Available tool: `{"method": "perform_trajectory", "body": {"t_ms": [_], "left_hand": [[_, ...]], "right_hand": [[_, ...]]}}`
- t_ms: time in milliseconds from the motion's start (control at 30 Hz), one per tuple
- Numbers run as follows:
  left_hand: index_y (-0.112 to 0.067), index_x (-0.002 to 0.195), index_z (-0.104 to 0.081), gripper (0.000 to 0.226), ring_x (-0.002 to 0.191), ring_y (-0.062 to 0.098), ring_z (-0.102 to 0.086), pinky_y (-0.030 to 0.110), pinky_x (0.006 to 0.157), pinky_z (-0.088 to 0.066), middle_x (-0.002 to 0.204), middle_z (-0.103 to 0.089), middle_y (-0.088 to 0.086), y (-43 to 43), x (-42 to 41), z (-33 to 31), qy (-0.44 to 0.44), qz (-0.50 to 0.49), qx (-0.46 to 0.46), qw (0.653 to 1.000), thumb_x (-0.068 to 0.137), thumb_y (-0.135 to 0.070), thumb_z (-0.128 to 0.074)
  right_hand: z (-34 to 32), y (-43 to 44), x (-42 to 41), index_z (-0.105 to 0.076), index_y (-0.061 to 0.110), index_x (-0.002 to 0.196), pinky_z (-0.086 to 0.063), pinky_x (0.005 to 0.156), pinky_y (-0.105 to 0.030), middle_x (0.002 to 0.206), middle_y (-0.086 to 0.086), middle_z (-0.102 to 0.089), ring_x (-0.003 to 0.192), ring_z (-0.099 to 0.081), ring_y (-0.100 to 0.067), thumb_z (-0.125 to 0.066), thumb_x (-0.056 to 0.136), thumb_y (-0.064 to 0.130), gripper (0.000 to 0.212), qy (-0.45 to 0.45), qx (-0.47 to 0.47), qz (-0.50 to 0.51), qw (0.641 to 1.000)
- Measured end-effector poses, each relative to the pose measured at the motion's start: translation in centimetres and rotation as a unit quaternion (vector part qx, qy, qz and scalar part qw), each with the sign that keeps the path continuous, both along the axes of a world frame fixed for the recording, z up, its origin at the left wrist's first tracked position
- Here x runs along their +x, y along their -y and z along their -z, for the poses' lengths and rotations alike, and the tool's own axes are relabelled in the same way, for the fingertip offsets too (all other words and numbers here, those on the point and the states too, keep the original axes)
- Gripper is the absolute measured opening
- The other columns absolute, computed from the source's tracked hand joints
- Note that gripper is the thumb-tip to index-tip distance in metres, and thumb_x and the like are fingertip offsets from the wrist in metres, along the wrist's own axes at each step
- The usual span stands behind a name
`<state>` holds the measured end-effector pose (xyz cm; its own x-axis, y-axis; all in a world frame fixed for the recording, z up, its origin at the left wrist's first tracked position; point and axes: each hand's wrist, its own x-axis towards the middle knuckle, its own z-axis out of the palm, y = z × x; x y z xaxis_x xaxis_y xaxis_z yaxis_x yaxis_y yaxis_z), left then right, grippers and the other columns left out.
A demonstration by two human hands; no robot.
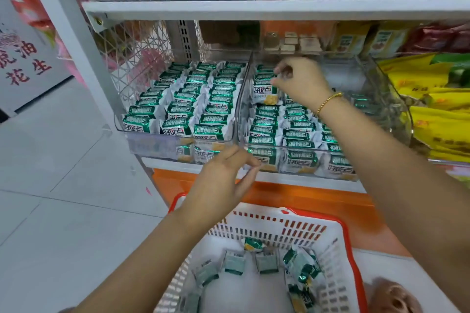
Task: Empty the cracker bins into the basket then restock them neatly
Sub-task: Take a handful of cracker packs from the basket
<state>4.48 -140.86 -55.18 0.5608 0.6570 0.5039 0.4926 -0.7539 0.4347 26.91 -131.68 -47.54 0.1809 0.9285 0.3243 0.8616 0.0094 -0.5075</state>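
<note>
The left clear bin (152, 146) is holding full, neat rows of green-and-white cracker packets (183, 104). The right clear bin (384, 84) is sitting part-filled. Below them, the red-rimmed white basket (349, 244) is carrying a few loose packets (265, 263). The right hand (302, 84) is pinching one upright packet (265, 93) inside the right clear bin. The left hand (221, 180) is hovering before the bin fronts, fingers relaxed and parted, gripping nothing. White floor tiles (63, 185) are lying at left.

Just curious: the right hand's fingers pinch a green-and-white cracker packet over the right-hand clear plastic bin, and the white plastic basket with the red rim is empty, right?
Not empty: the head view shows the white plastic basket with the red rim holds several green-and-white cracker packets. The right hand pinches one over the right-hand clear plastic bin.
</note>
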Motion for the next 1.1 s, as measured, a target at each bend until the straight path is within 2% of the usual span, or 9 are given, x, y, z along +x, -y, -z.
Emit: {"method": "perform_trajectory", "body": {"t_ms": [100,233,367,567,667,767,900,1000,1100], "left_hand": [[-0.02,0.076,-0.055,0.019,0.065,0.007,-0.047,0.014,0.059,-0.036,0.073,-0.048,-0.014,0.9,-0.9,1.3,-0.039,-0.026,-0.061,0.997,0.092,-0.029,-0.057],[-0.022,0.064,-0.045,0.03,0.056,0.009,-0.046,0.026,0.052,-0.033,0.061,-0.047,-0.008,1.0,-3.4,5.9,-0.13,-0.078,-0.138,0.979,0.091,-0.029,-0.056],[-0.011,0.076,-0.062,0.025,0.067,0.013,-0.058,0.026,0.065,-0.049,0.075,-0.065,-0.002,1.6,-6.2,11.3,-0.242,-0.126,-0.231,0.934,0.092,-0.028,-0.054],[-0.014,0.088,-0.065,0.01,0.085,0.015,-0.061,0.02,0.072,-0.044,0.093,-0.067,0.002,2.4,-7.6,19.5,-0.308,-0.202,-0.387,0.845,0.087,-0.021,-0.058],[-0.014,0.109,-0.062,0.024,0.099,0.017,-0.059,0.021,0.081,-0.043,0.108,-0.063,0.004,3.6,-7.4,23.5,-0.302,-0.213,-0.438,0.819,0.087,-0.023,-0.062],[-0.01,0.124,-0.055,0.039,0.112,0.02,-0.054,0.02,0.088,-0.039,0.123,-0.056,0.007,4.8,-6.3,26.6,-0.282,-0.216,-0.476,0.804,0.088,-0.022,-0.063],[-0.004,0.117,-0.057,0.037,0.105,0.023,-0.057,0.022,0.084,-0.038,0.117,-0.06,0.011,5.3,-3.9,29.3,-0.177,-0.257,-0.518,0.797,0.084,-0.016,-0.067],[-0.006,0.101,-0.062,0.021,0.088,0.019,-0.056,0.013,0.065,-0.035,0.095,-0.061,0.003,4.7,-2.2,30.4,-0.106,-0.286,-0.527,0.793,0.08,-0.005,-0.067],[-0.009,0.105,-0.059,0.026,0.092,0.019,-0.059,0.023,0.078,-0.046,0.101,-0.063,0.006,4.0,-0.8,32.1,-0.08,-0.333,-0.525,0.779,0.08,-0.012,-0.067]], "right_hand": [[-0.6,5.4,-1.3,-0.065,0.016,0.078,-0.036,0.053,-0.008,0.069,0.007,-0.061,0.061,-0.052,-0.004,-0.069,0.086,0.028,0.015,0.093,-0.021,-0.104,0.99],[0.6,11.7,-3.0,-0.064,0.022,0.076,-0.042,0.059,-0.012,0.065,0.013,-0.061,0.062,-0.056,0.0,-0.07,0.083,0.035,0.016,0.187,-0.174,-0.273,0.928],[8.7,14.3,-3.8,-0.069,0.022,0.089,-0.045,0.066,-0.019,0.081,0.01,-0.068,0.07,-0.057,-0.003,-0.066,0.087,0.029,0.008,0.176,-0.286,-0.331,0.882],[24.0,15.5,-4.7,-0.05,0.014,0.136,-0.045,0.097,-0.029,0.133,-0.006,-0.053,0.116,-0.054,-0.022,-0.055,0.092,0.02,0.044,0.113,-0.424,-0.224,0.87],[29.2,16.6,-5.7,-0.036,0.014,0.144,-0.046,0.09,-0.023,0.138,-0.008,-0.047,0.116,-0.053,-0.023,-0.054,0.091,0.012,0.056,0.05,-0.433,-0.155,0.887],[33.2,17.4,-7.0,-0.026,0.015,0.148,-0.037,0.106,-0.029,0.153,-0.009,-0.027,0.133,-0.037,-0.025,-0.055,0.09,0.011,0.066,-0.013,-0.423,-0.108,0.9],[36.2,17.3,-8.0,-0.022,0.016,0.15,-0.018,0.118,-0.032,0.158,-0.003,-0.018,0.144,-0.019,-0.023,-0.058,0.088,0.011,0.072,-0.069,-0.385,-0.063,0.918],[37.4,16.7,-8.5,-0.027,0.018,0.149,-0.022,0.117,-0.034,0.154,-0.004,-0.026,0.141,-0.025,-0.023,-0.059,0.089,0.011,0.068,-0.099,-0.36,-0.044,0.927],[38.6,16.2,-8.7,-0.029,0.019,0.148,-0.03,0.112,-0.03,0.153,-0.003,-0.028,0.139,-0.03,-0.021,-0.058,0.091,0.01,0.065,-0.101,-0.343,-0.036,0.933]]}}
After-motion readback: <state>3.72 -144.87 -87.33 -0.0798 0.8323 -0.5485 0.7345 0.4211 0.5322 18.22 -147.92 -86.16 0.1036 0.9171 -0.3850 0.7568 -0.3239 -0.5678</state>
